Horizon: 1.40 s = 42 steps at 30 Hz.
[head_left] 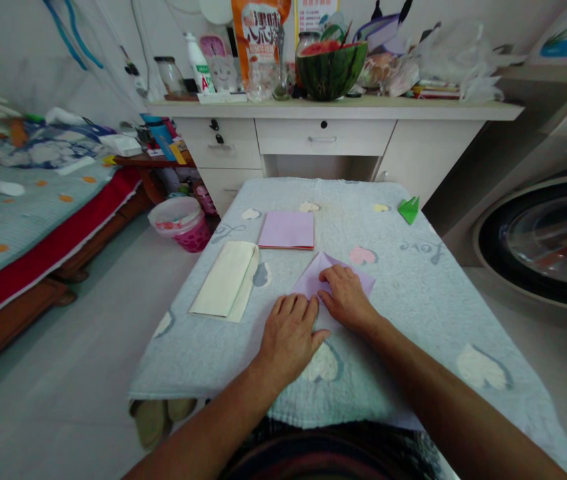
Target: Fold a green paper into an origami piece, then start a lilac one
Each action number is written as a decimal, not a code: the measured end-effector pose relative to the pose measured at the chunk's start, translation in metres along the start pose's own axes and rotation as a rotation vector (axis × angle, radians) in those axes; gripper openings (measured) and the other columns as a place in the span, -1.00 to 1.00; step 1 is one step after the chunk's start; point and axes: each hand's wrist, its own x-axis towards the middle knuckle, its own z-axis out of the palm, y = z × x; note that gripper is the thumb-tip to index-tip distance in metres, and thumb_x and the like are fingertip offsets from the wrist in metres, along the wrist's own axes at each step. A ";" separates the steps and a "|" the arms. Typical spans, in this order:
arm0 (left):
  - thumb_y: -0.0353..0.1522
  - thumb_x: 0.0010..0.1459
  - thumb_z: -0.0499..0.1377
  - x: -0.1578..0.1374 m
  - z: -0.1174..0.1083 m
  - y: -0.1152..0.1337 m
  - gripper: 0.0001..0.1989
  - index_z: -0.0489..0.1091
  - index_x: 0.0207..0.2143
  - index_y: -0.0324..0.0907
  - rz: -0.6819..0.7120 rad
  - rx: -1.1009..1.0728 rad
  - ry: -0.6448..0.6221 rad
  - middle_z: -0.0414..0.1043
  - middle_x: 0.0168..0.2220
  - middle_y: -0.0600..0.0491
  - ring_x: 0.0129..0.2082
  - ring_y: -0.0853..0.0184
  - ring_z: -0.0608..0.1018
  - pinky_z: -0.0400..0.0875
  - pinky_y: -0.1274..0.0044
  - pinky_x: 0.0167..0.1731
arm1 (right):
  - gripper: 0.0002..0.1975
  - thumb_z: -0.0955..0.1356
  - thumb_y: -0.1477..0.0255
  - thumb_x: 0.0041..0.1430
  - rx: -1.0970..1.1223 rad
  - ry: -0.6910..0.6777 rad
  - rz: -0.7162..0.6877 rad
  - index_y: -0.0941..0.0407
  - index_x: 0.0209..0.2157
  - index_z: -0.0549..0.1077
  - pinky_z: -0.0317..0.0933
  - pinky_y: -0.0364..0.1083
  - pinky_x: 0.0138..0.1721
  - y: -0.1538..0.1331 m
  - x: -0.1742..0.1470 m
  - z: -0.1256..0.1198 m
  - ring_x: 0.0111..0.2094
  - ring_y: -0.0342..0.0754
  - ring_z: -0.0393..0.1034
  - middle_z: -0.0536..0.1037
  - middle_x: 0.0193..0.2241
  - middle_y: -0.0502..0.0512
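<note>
A sheet of purple origami paper (309,276), folded with a point at the far side, lies on the cloth-covered table in front of me. My left hand (291,332) rests palm down at its near left edge, fingers stretched out and thumb apart. On top of the sheet, my right hand (344,293) has its fingers bent and its thumb close to them, gripping the paper; the exact hold is partly hidden. Just beyond lies a square stack of origami paper (287,229), purple on top with a red edge below. A folded cream cloth or paper (226,280) lies to the left.
A small green folded paper piece (408,210) sits near the table's far right corner. Heart prints mark the tablecloth (413,320). Behind stands a white cabinet (323,128) bearing a cut watermelon (331,73). A pink bin (183,223) and bed are left, a washing machine (548,227) right.
</note>
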 end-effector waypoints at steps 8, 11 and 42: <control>-0.11 0.11 0.22 -0.002 0.004 -0.001 -0.41 0.23 0.14 -0.13 -0.016 -0.025 0.006 0.32 -0.02 -0.10 0.02 0.09 0.32 0.19 0.22 0.10 | -0.84 0.36 0.35 0.15 -0.038 -0.097 -0.005 0.16 -0.30 0.44 0.07 -0.06 -0.18 0.022 -0.002 -0.022 -0.27 -0.02 0.23 0.41 -0.31 0.13; -0.11 0.11 0.22 -0.002 0.004 0.000 -0.39 0.22 0.15 -0.16 -0.016 -0.018 -0.001 0.31 -0.01 -0.11 0.01 0.08 0.32 0.21 0.23 0.09 | -0.85 0.36 0.35 0.14 -0.041 -0.111 0.018 0.16 -0.35 0.44 0.07 -0.07 -0.20 0.028 -0.003 -0.025 -0.29 -0.03 0.24 0.41 -0.36 0.11; -0.15 0.16 0.18 -0.002 0.005 0.001 -0.44 0.21 0.18 -0.11 -0.033 0.017 -0.041 0.29 0.01 -0.10 0.04 0.07 0.28 0.25 0.23 0.06 | -0.85 0.33 0.47 0.07 0.065 -0.194 0.011 0.17 -0.54 0.46 0.13 -0.12 -0.30 0.050 -0.004 -0.039 -0.40 -0.09 0.30 0.43 -0.45 0.09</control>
